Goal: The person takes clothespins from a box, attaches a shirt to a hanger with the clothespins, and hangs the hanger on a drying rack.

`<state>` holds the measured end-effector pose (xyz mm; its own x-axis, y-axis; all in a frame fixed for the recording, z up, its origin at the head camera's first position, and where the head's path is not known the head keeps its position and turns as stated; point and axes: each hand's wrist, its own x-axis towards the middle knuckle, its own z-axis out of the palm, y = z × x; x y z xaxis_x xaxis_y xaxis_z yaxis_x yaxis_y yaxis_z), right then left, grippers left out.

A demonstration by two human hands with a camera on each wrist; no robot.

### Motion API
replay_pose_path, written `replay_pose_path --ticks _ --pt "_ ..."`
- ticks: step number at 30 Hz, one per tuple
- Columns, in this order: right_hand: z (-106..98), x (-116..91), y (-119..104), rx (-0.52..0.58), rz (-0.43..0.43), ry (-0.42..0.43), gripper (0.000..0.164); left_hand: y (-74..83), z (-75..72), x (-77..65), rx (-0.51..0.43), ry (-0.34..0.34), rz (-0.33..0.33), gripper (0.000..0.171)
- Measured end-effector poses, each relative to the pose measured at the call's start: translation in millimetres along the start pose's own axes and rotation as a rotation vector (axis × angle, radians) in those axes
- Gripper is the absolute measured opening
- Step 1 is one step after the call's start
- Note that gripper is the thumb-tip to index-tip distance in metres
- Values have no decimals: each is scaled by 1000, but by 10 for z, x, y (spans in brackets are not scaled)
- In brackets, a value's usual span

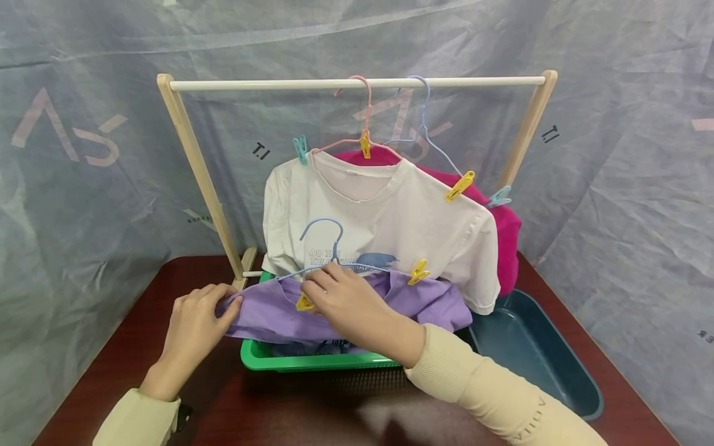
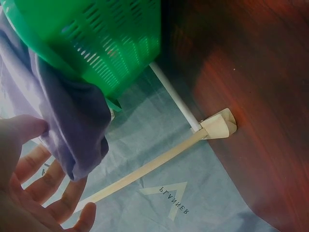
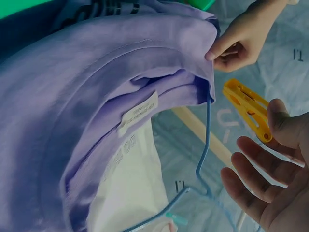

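A purple shirt [image 1: 259,319] lies over a green basket [image 1: 262,359], with a blue wire hanger [image 1: 337,244] in its neck. My left hand [image 1: 195,322] pinches the shirt's left shoulder at the hanger's end; in the left wrist view the thumb presses the purple cloth against the fingers. Over the neckline, my right hand [image 1: 354,303] holds a yellow clothespin [image 3: 248,111] between thumb and fingers, apart from the cloth. Another yellow clothespin [image 1: 418,272] sits on the shirt's other shoulder. A white label [image 3: 140,113] shows inside the collar.
Behind the basket stands a wooden rack with a white rod [image 1: 251,85]. A white T-shirt [image 1: 284,192] and a magenta garment [image 1: 506,248] hang there on hangers with clothespins. A dark blue tray [image 1: 535,347] stands at right on the red-brown table [image 1: 206,396].
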<state>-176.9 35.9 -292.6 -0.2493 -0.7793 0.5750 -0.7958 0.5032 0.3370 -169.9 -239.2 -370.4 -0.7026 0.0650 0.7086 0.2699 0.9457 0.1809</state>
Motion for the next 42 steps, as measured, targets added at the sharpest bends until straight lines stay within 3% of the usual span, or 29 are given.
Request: replay_pose_path --ticks 12,23,33,42 --pt "149 378 -78 -54 3 -40 3 -5 -1 -4 11 -4 8 12" --pt "302 738 -129 -194 30 -52 16 -9 3 -1 13 8 25 10" --pt "425 861 -175 -250 -16 -167 22 2 7 -4 10 -1 25 10" --pt "440 970 -183 -255 4 -186 18 9 0 -4 11 -11 27 10"
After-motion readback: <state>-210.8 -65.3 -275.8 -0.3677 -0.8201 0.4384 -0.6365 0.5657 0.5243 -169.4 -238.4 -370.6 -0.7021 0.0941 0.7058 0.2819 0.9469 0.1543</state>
